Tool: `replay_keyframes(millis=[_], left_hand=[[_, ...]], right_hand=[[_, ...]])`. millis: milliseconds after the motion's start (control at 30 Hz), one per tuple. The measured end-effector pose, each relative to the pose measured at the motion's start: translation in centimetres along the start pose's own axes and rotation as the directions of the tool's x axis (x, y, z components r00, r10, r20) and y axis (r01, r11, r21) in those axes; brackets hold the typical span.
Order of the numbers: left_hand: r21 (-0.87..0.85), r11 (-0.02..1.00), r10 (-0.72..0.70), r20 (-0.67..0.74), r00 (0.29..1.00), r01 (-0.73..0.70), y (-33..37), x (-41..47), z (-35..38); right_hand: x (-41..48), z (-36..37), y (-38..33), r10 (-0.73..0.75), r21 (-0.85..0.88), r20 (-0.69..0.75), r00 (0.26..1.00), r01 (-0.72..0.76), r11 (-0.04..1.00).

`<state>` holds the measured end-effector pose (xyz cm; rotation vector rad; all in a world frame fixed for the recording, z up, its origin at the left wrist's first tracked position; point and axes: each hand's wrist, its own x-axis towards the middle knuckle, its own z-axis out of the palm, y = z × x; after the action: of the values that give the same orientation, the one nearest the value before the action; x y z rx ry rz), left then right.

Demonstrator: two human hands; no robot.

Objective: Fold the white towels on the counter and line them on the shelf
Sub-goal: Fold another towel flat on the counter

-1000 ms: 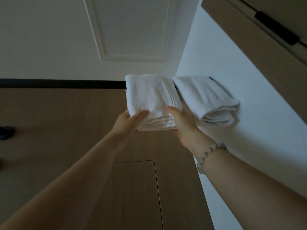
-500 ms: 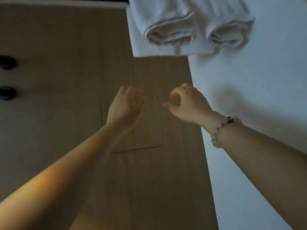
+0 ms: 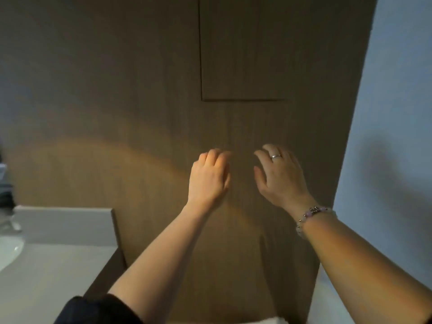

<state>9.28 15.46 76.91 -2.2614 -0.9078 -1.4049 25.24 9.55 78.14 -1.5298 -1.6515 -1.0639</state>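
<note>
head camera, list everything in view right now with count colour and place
wood wall: one, brown, middle, behind the hands
panel: one, brown, set in the wood wall, upper middle
side wall: one, white, right edge
counter: one, white, lower left
sink: one, white, in the counter, far left, partly cut off
pale strip: one, white, bottom edge, too cut off to name
bracelet: one, pale and purple beads, right wrist
ring: one, silver, right hand finger
sleeve: one, dark, bottom left
left hand: one, centre, loosely curled, holds nothing
right hand: one, beside it, holds nothing
</note>
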Motion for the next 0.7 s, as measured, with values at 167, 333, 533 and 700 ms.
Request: replay_keyframes(millis=[167, 333, 533, 700], left_hand=[[0.026, 0.994, -0.113, 0.243, 0.964, 0.11, -3.1, -9.1, 3.1], [0.039, 0.98, -0.194, 0.438, 0.878, 0.197, -4.5, -18.3, 5.5], [0.034, 0.954, -0.264, 0.562, 0.784, 0.297, -3.4, -29.0, 7.6], [0.028, 0.906, -0.338, 0.648, 0.682, 0.423, -0.7, -37.3, 7.6]], right_hand=[[-6.5, 5.7, -3.9, 0.041, 0.095, 0.206, 0.978, -0.062, 0.994], [-14.5, 9.5, -7.4, 0.048, 0.117, 0.427, 0.903, -0.108, 0.987], [-25.4, 10.8, -10.5, 0.087, 0.104, 0.594, 0.799, -0.183, 0.978], [-34.2, 9.9, -13.1, 0.143, 0.067, 0.725, 0.673, -0.277, 0.959]])
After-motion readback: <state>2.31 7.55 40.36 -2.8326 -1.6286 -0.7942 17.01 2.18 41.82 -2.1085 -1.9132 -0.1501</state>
